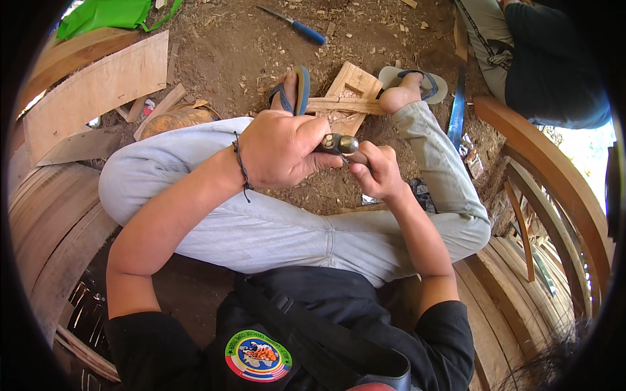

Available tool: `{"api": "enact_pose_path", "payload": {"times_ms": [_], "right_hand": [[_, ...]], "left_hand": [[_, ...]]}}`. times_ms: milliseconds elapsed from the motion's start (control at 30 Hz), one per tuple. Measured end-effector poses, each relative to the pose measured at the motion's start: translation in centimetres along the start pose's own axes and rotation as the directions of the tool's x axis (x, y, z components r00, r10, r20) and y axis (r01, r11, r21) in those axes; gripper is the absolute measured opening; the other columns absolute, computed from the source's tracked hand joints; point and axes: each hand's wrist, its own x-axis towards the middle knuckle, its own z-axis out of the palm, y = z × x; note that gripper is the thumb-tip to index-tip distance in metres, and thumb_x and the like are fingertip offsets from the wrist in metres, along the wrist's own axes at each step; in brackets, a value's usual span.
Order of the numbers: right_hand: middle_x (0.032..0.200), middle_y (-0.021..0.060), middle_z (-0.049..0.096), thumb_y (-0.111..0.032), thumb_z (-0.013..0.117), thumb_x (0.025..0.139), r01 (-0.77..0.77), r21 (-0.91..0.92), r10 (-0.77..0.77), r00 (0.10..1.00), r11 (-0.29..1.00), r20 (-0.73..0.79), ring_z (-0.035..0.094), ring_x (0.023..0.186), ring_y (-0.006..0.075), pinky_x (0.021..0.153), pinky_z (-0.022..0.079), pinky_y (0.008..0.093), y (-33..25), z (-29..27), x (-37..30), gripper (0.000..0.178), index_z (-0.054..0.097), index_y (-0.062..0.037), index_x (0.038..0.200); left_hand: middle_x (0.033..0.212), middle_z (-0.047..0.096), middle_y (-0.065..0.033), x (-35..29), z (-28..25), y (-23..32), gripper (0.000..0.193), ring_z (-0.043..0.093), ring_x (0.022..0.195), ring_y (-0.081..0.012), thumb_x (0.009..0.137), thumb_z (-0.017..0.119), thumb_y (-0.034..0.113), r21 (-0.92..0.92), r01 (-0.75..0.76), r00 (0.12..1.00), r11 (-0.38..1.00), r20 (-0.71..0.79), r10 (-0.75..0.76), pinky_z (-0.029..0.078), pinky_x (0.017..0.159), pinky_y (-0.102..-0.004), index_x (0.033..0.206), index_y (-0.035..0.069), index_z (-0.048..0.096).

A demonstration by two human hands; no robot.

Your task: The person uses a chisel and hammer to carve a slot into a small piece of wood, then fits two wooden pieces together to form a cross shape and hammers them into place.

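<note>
My left hand point(280, 150) is closed at the centre of the view. Beside its thumb shows a dark, rounded metal head of a hammer point(340, 143), with the handle hidden from me. Close to the hammer head, my right hand point(378, 173) is curled shut. What its fingers hold is mostly hidden. Beyond the hands, a wooden board with a cut recess point(360, 81) lies on the ground. Across it rests a narrow wood strip point(342, 105), between my two sandalled feet.
A blue-handled tool point(308, 32) lies on the dirt among wood chips. Planks point(98, 91) and a green bag point(101, 17) are at the left. A blue saw-like blade point(458, 107) and curved timber point(548, 150) stand right. Another person point(554, 65) sits at the upper right.
</note>
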Motion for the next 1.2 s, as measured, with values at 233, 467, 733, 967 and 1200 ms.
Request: {"api": "enact_pose_path", "payload": {"times_ms": [233,467,733,967,1200], "right_hand": [[0.056,0.0115,0.05,-0.033,0.065,0.089,0.059,-0.249,-0.106,0.978,0.967,-0.179,0.057,0.049,0.0316,0.047,0.046,0.0384,-0.4,1.7,-0.4,0.031,0.057,-0.0043,0.08],[0.061,-0.0001,0.044,-0.052,0.052,0.095,-0.315,0.49,0.237,0.947,0.813,0.215,0.041,0.047,0.0118,0.044,0.033,0.0276,-2.5,1.8,-0.3,0.048,0.055,-0.0051,0.089],[0.071,-0.0029,0.048,-0.041,0.051,0.099,-0.649,0.508,0.505,0.76,0.566,0.409,0.044,0.055,0.0075,0.049,0.037,0.0242,-1.8,0.3,-1.6,0.035,0.053,-0.0052,0.102],[0.062,0.0182,0.056,-0.027,0.051,0.099,-0.55,-0.406,0.473,0.835,0.73,-0.281,0.058,0.056,0.0288,0.057,0.045,0.0385,5.0,-1.1,-2.7,0.027,0.056,-0.0007,0.099],[0.062,0.0181,0.056,-0.022,0.044,0.101,-0.554,-0.116,0.52,0.822,0.824,-0.23,0.057,0.054,0.0345,0.056,0.044,0.0411,2.1,-0.8,-1.6,0.023,0.055,-0.0024,0.107]], "left_hand": [[0.063,0.057,-0.0093,-0.4,-0.4,1.6,0.038,0.059,0.055,-0.0324,0.087,0.066,0.041,-0.035,0.037,0.996,0.999,-0.077,-0.04,0.045,0.051,-0.0376,0.08,0.004,0.058],[0.054,0.05,-0.0131,-0.8,-0.3,0.1,0.041,0.055,0.049,-0.0304,0.09,0.065,0.037,-0.348,0.191,0.975,0.918,-0.042,-0.219,0.041,0.047,-0.037,0.071,0.004,0.05],[0.098,0.064,-0.0193,-0.5,-2.9,-1.7,0.052,0.063,0.086,-0.0304,0.095,0.055,0.045,-0.135,0.531,0.847,0.837,0.123,-0.517,0.051,0.075,-0.0353,0.122,0.002,0.055],[0.137,0.047,-0.0212,-1.2,-5.3,-3.3,0.068,0.051,0.122,-0.0376,0.092,0.057,0.042,0.44,0.575,0.733,0.69,0.097,-0.673,0.042,0.102,-0.0411,0.143,0.003,0.035],[0.127,0.055,-0.0181,-1.9,-6.5,-3.3,0.058,0.055,0.115,-0.0367,0.093,0.057,0.042,0.427,0.555,0.772,0.714,0.054,-0.633,0.045,0.095,-0.0408,0.135,0.003,0.048]]}}
